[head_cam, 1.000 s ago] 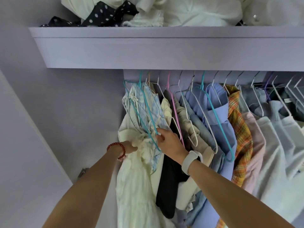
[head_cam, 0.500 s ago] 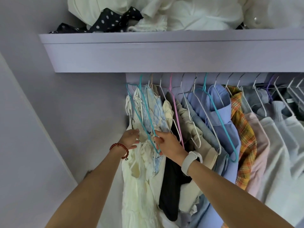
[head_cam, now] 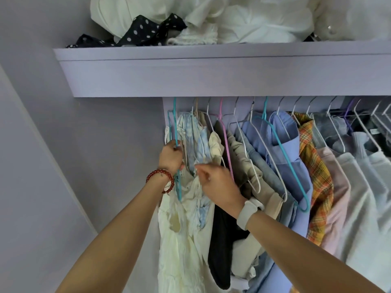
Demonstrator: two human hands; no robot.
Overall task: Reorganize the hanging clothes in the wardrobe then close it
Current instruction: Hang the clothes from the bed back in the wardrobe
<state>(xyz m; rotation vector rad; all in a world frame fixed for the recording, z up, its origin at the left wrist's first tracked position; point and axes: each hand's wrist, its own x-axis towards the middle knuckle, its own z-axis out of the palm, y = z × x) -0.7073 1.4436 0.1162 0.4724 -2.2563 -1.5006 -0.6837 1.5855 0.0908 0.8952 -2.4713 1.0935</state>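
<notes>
Clothes hang in a row under a lilac shelf (head_cam: 211,77). At the far left a cream dress (head_cam: 179,240) hangs from a teal hanger (head_cam: 175,123). My left hand (head_cam: 170,158) grips that hanger's arm. My right hand (head_cam: 215,183) pinches the thin strap or fabric of the cream and pale blue garment (head_cam: 201,144) beside it. Further right hang a black garment (head_cam: 222,240), beige trousers (head_cam: 262,187), a blue shirt (head_cam: 283,144) on a second teal hanger, an orange plaid shirt (head_cam: 317,176) and pale tops (head_cam: 359,187).
Piled white cloth (head_cam: 243,17) and a black polka-dot piece (head_cam: 139,30) lie on the shelf above. The lilac wardrobe side wall (head_cam: 95,155) stands close on the left. Several white wire hangers (head_cam: 359,123) crowd the rail to the right.
My left hand has risen from the dress fabric to the teal hanger and gripped it. My right hand has shifted slightly left onto the strap. The view has tilted upward.
</notes>
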